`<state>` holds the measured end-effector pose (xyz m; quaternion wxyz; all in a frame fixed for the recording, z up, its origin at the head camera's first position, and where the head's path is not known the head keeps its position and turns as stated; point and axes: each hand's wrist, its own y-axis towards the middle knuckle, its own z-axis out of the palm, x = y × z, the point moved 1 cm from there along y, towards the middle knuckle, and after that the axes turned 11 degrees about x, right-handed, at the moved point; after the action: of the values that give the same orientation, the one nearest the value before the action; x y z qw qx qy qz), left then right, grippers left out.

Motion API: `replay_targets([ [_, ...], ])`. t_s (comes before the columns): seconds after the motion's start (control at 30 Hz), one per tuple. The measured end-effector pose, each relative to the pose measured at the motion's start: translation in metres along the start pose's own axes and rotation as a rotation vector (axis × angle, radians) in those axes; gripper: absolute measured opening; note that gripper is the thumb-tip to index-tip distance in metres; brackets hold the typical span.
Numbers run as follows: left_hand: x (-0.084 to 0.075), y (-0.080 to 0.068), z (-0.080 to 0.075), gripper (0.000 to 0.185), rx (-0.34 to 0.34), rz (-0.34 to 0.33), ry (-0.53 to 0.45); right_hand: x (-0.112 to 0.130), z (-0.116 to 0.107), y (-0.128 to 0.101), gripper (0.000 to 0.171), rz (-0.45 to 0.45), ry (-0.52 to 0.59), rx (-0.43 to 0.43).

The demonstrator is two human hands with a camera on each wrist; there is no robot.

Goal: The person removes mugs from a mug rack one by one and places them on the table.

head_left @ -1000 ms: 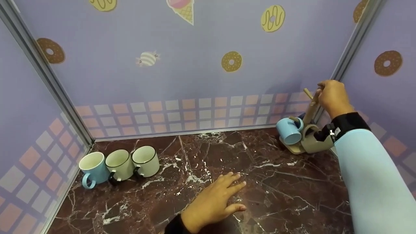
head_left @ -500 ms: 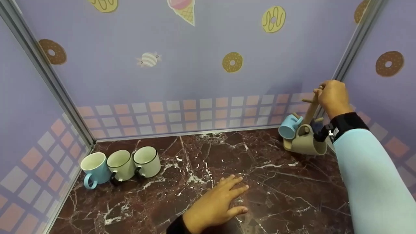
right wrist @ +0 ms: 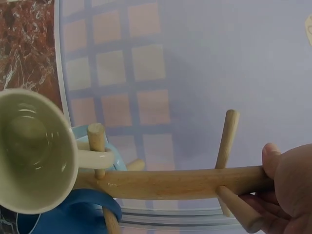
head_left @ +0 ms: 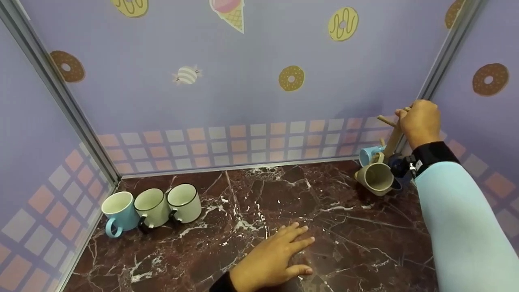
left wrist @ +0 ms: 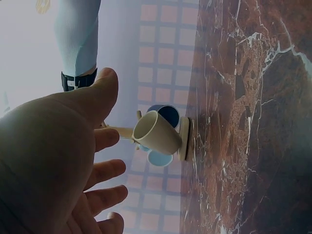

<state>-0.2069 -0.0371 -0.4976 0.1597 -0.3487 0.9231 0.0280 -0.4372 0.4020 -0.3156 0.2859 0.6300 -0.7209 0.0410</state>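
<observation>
Wooden mug rack in the counter's far right corner.
Its post stands upright on a round base, gripped at the top; pegs stick out. A beige mug, a light blue mug and a dark blue mug hang from the lower pegs.

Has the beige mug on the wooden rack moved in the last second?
Yes. The beige mug has swung round the wooden rack, its opening turning toward the camera, while the right hand holds the rack near the wall corner.

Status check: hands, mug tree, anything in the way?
Right hand grips the top of the mug tree. Left hand flat on the marble counter. Beige mug hangs on it. Nothing blocking.
</observation>
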Motion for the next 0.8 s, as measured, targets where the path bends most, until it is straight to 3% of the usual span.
replay_targets([
  [0.3, 0.000, 0.001, 0.004, 0.076, 0.000, 0.015, 0.017, -0.005, 0.002, -0.003, 0.051, 0.016, 0.022, -0.016],
  [0.5, 0.001, 0.001, 0.005, 0.077, -0.011, 0.017, 0.019, -0.001, -0.004, -0.008, 0.054, 0.069, 0.086, 0.034],
  [0.7, 0.000, 0.001, 0.003, 0.078, -0.002, 0.010, 0.026, 0.019, -0.017, -0.020, 0.065, 0.060, 0.124, 0.038],
  [0.8, -0.001, 0.002, 0.002, 0.077, -0.005, -0.004, 0.055, 0.033, -0.016, -0.033, 0.063, 0.014, 0.144, -0.020],
])
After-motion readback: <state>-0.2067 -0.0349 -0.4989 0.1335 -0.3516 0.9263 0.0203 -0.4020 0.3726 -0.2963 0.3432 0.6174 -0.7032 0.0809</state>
